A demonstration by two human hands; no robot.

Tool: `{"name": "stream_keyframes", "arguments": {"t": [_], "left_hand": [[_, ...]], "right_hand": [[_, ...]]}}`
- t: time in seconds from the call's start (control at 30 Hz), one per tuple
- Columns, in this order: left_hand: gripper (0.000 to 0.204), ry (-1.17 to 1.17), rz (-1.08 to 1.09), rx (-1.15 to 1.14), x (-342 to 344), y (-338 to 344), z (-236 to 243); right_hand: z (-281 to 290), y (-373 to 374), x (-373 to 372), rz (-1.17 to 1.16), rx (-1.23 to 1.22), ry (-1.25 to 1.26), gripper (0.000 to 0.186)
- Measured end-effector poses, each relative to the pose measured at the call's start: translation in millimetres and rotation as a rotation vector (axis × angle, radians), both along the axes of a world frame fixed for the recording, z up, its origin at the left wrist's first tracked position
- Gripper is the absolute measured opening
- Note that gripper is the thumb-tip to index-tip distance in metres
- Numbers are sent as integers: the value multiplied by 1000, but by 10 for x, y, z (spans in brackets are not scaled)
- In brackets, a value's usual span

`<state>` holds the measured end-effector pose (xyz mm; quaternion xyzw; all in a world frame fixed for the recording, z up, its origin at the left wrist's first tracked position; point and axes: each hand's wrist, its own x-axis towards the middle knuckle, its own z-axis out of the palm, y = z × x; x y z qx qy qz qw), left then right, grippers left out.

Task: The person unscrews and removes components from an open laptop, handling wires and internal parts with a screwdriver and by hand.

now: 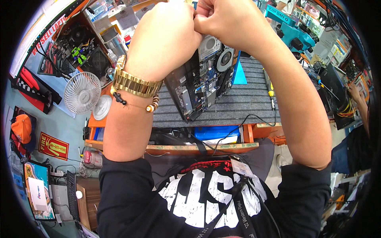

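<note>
An opened laptop stands tilted on edge on the grey ribbed mat, its circuit board and round fan exposed. My left hand, with a gold watch and beaded bracelets at the wrist, is closed at the laptop's top. My right hand is closed beside it, fingers curled near the top of the frame. The two hands meet there; their fingertips and whatever they grip are mostly hidden. A blue triangular piece shows behind the laptop, and a yellow-handled screwdriver lies right of it.
A white desk fan stands at left. A teal microscope is at back right, with cables and tools. An open drawer sits below the mat. At far right, another person's hand reaches toward cluttered electronics. A lit screen is at lower left.
</note>
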<state>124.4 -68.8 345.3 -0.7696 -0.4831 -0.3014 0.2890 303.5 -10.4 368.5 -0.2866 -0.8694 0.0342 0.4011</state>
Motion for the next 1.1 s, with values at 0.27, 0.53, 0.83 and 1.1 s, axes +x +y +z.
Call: {"name": "stream_keyframes", "arguments": {"t": [0.27,0.53,0.83,1.1], "left_hand": [[30,-28,58,-23,40,-80,33],[38,-73,92,-82,70,-72,44],[37,23,45,33,-3,-41,27],[33,-22,52,-62,34,-43,51]], "right_hand": [[50,30,84,13,-51,-22,30],[-1,167,239,260,-58,65,16],[-147,308,244,419,408,114,10],[-270,145,303,274,513,45,8]]}}
